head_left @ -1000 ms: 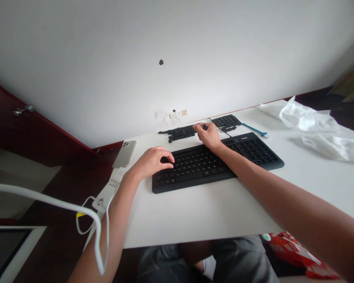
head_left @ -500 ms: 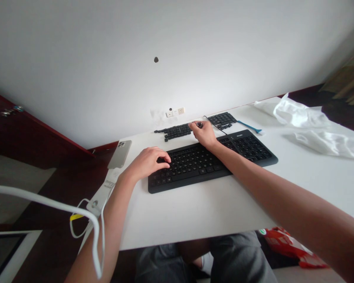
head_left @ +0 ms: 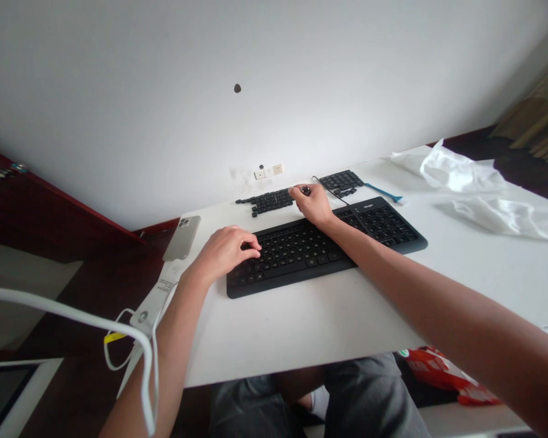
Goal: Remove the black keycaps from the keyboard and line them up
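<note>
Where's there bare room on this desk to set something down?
Bare desk runs along the keyboard's front edge and on to the right, up to the white plastic. The back edge is crowded: loose keycaps, the right hand and a blue tool.

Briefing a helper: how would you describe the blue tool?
Find the black keyboard on the white desk. Just behind its right end lies a thin blue tool, beside a patch of black keycaps; nothing else nearby is blue.

Silver smartphone [head_left: 181, 238] on the white desk [head_left: 329, 328]; crumpled white plastic [head_left: 461, 179] to the right; wall sockets [head_left: 268, 171] behind
</note>
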Action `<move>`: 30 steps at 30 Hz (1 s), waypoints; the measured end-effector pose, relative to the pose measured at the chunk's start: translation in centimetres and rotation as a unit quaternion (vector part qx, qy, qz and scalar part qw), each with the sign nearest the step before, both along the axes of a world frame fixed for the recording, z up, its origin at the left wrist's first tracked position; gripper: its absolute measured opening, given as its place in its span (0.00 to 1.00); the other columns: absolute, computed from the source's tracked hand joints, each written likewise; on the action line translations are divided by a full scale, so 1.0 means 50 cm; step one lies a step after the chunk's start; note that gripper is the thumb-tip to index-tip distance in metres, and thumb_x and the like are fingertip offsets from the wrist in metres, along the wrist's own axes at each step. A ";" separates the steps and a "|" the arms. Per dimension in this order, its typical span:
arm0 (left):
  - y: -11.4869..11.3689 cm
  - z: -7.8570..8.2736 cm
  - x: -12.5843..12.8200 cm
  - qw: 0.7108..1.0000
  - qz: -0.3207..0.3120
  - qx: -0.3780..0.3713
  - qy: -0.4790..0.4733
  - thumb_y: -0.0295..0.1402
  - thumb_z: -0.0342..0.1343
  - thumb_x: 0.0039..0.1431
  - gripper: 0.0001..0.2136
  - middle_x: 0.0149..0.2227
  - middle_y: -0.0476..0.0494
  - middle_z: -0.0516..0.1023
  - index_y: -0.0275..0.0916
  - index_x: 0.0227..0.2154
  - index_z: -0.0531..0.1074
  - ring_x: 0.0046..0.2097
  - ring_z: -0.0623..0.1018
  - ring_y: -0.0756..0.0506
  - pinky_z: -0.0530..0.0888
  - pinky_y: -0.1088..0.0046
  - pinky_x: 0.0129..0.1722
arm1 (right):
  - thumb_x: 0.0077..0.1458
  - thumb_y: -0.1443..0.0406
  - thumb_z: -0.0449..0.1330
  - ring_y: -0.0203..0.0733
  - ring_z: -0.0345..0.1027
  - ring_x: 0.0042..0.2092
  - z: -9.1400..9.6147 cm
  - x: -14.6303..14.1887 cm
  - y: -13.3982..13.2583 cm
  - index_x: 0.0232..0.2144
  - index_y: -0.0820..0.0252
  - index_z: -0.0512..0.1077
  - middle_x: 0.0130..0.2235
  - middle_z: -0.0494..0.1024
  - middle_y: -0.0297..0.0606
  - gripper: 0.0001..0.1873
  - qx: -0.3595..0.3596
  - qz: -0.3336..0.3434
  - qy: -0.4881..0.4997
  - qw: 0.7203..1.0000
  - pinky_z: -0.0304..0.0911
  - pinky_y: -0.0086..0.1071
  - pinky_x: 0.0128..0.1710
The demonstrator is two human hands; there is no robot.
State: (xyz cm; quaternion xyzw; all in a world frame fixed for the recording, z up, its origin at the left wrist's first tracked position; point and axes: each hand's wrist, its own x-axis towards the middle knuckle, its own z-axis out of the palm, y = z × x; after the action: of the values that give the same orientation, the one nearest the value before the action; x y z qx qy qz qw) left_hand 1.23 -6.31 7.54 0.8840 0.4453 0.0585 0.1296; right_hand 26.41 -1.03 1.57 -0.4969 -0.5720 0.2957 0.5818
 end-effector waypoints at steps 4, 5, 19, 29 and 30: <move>-0.001 -0.001 0.003 1.000 -0.015 -0.010 -0.014 0.34 0.65 0.58 0.02 0.37 0.50 0.84 0.46 0.31 0.81 0.42 0.78 0.44 0.68 0.70 0.42 | 0.58 0.60 0.57 0.33 0.49 0.24 -0.002 0.000 0.002 0.17 0.55 0.54 0.19 0.56 0.28 0.21 0.003 -0.003 -0.003 1.000 0.46 0.34 0.26; -0.001 -0.002 0.004 1.000 -0.014 -0.013 -0.019 0.34 0.65 0.58 0.01 0.37 0.50 0.83 0.46 0.31 0.81 0.42 0.78 0.44 0.68 0.70 0.41 | 0.58 0.60 0.57 0.33 0.49 0.24 -0.002 0.000 0.002 0.17 0.56 0.54 0.19 0.56 0.28 0.21 0.003 -0.004 -0.003 1.000 0.46 0.34 0.26; 0.016 -0.014 -0.018 0.984 0.033 -0.128 -0.123 0.42 0.70 0.50 0.12 0.32 0.49 0.81 0.43 0.36 0.81 0.30 0.73 0.49 0.68 0.73 0.31 | 0.58 0.62 0.56 0.33 0.51 0.23 0.010 -0.002 -0.009 0.17 0.55 0.56 0.18 0.57 0.28 0.20 -0.003 -0.005 -0.011 1.000 0.47 0.35 0.27; 0.116 -0.138 -0.035 0.904 0.177 0.080 -0.382 0.50 0.52 0.66 0.23 0.21 0.53 0.58 0.40 0.21 0.62 0.26 0.60 0.51 0.58 0.73 0.28 | 0.59 0.61 0.57 0.34 0.52 0.21 0.014 -0.003 -0.014 0.15 0.55 0.57 0.16 0.59 0.29 0.22 -0.002 -0.009 0.012 1.000 0.48 0.35 0.25; 0.126 -0.148 -0.037 0.893 0.188 0.072 -0.403 0.51 0.51 0.66 0.23 0.21 0.53 0.58 0.40 0.22 0.61 0.26 0.61 0.50 0.58 0.73 0.28 | 0.59 0.60 0.57 0.34 0.52 0.21 0.017 -0.004 -0.016 0.15 0.55 0.57 0.16 0.60 0.30 0.23 0.003 -0.006 0.020 1.000 0.48 0.35 0.24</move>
State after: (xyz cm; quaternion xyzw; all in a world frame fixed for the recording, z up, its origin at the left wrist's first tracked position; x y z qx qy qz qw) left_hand -0.63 -0.01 0.14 0.6913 0.5076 0.4645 0.2207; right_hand 26.20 -1.84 2.40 -0.4929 -0.5581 0.3002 0.5962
